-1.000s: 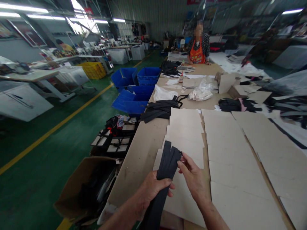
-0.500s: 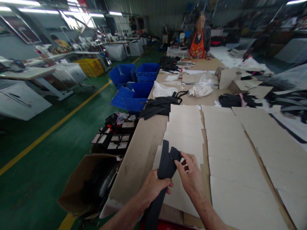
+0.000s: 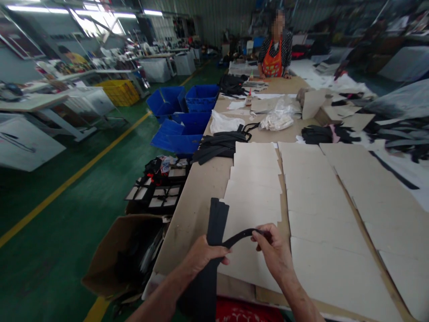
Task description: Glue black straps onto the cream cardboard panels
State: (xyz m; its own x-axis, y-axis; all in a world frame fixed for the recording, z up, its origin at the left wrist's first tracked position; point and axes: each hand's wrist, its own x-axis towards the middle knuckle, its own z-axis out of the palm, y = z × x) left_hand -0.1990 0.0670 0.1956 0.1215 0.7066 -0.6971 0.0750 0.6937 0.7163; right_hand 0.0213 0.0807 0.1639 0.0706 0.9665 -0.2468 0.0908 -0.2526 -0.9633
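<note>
My left hand grips a bundle of long black strips, its thumb laid across the front. The strips stand up above the fist, and their lower part hangs past the table's near edge. One strip bends away from the bundle to the right, and my right hand pinches its end between thumb and fingers. Beneath both hands lie overlapping pale boards, set out in a column on the table. I cannot make out the strips' material.
More pale boards cover the table's right side. Black strips lie in a pile beyond my hands. Blue bins and an open cardboard box stand on the floor at left. A person in an orange apron stands at the far end.
My right hand has pulled one strip's end out of the bundle, down and to the right, so it now curves. My left hand and the bundle have shifted slightly left.
</note>
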